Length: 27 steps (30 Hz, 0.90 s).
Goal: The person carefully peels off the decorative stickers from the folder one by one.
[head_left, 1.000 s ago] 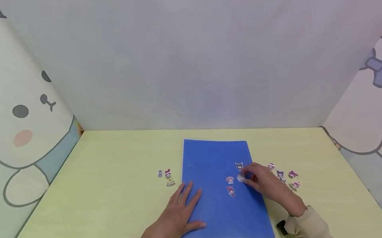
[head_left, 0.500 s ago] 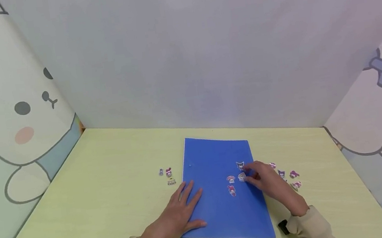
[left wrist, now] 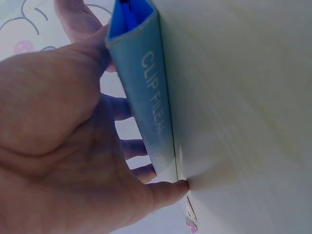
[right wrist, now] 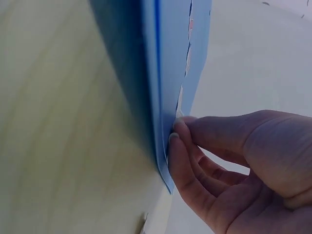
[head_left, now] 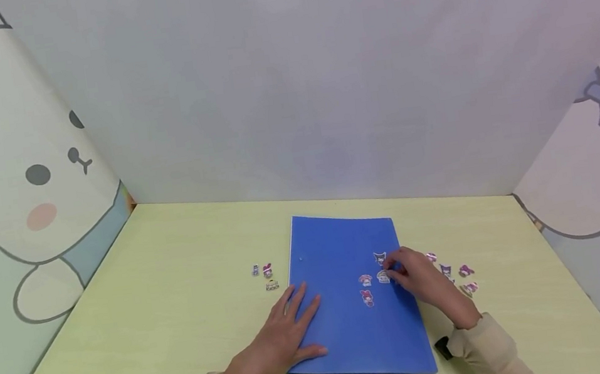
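Observation:
A blue clip file [head_left: 354,338] lies on the table with several small cartoon stickers on its cover. My left hand [head_left: 277,341] rests on the file's left side with its fingers spread. In the left wrist view, the spine of the file [left wrist: 141,87] shows white lettering beside that hand. On the right part of the cover, my right hand [head_left: 420,275] pinches the edge of a pale cartoon sticker [head_left: 382,276] between thumb and fingertips. A dark-eared sticker [head_left: 380,258] sits just above it, a pink-hooded sticker [head_left: 366,280] to its left, and a red-eared sticker [head_left: 368,298] lower down.
Left of the file, on the pale yellow table [head_left: 175,279], lie a few loose stickers [head_left: 272,285]. More loose stickers [head_left: 466,270] are scattered right of it, partly behind the right hand. A grey wall panel [head_left: 292,87] stands along the back, with cartoon-printed panels at both sides.
The head view has shifted slightly. My right hand stays at the pale sticker, its fingertips making small movements there. My left hand keeps its place on the file.

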{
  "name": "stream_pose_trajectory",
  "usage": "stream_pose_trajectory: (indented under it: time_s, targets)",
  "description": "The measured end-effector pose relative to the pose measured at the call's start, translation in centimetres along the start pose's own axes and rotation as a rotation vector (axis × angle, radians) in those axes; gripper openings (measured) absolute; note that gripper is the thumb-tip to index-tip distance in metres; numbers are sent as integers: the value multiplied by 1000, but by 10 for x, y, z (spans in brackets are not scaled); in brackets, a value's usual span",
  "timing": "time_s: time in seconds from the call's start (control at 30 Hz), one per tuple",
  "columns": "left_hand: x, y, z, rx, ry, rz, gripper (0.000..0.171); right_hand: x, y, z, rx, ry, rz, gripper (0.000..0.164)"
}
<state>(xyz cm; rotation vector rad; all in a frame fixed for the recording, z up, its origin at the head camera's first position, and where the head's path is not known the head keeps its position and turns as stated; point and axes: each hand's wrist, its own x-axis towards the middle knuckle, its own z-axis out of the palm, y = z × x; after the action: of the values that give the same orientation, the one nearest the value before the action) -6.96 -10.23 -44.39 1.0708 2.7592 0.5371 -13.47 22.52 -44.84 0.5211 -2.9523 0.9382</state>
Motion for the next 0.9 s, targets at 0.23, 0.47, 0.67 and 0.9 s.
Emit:
stream_pose_trajectory:
  time_s: [0.23,0.47,0.67,0.9]
  targets:
    - [0,-1,2,-3,26,23,80,1,1,0,11,2,15,7]
    - [1,1,1,7,-11,-12,80,0,2,0,28,6,-4,8]
    - [1,1,1,16,-11,-14,81,0,4,-2,54,-15,-16,7]
    - [0,0,2,54,5,1,81,-1,5,-6,69,-60,-14,5]
